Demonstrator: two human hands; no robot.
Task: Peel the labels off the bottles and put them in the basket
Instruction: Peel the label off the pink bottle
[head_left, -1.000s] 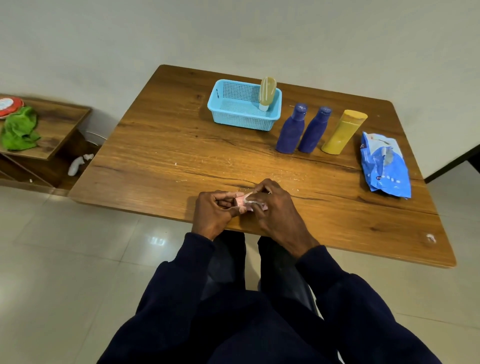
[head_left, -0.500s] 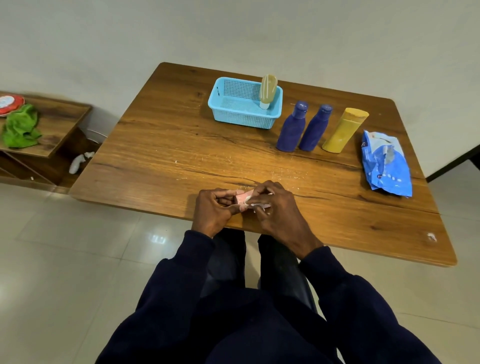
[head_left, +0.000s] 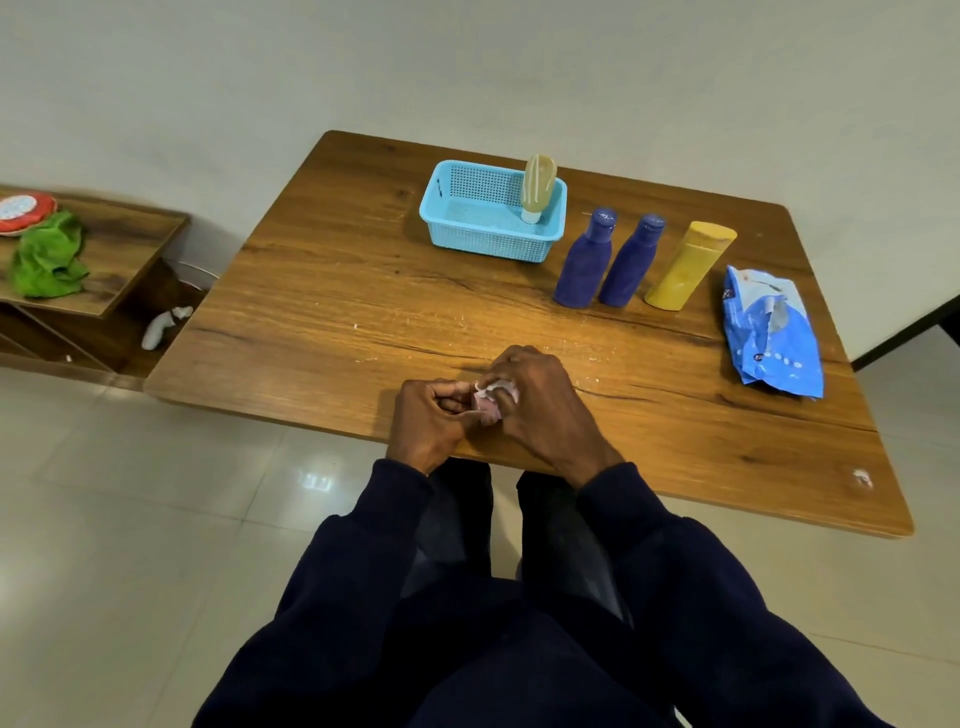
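Peeling pink item (head_left: 487, 406), pinched by left grip (head_left: 423, 421) and right grip (head_left: 545, 410); tube (head_left: 538, 182) in basket (head_left: 483, 241); three bottles (head_left: 631, 260) waiting on table (head_left: 337, 312).

Plain off-white wall (head_left: 208, 78), unmarked. Floor tiles (head_left: 130, 519) pale and glossy; a lamp glare (head_left: 317, 480) sits below the near edge of the wooden table (head_left: 322, 291). Left: low wooden shelf unit (head_left: 130, 249), green cloth (head_left: 49, 257) on top. Right: dark skirting (head_left: 904, 338) along the wall foot.

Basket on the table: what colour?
The basket is light blue, with perforated walls; head view.
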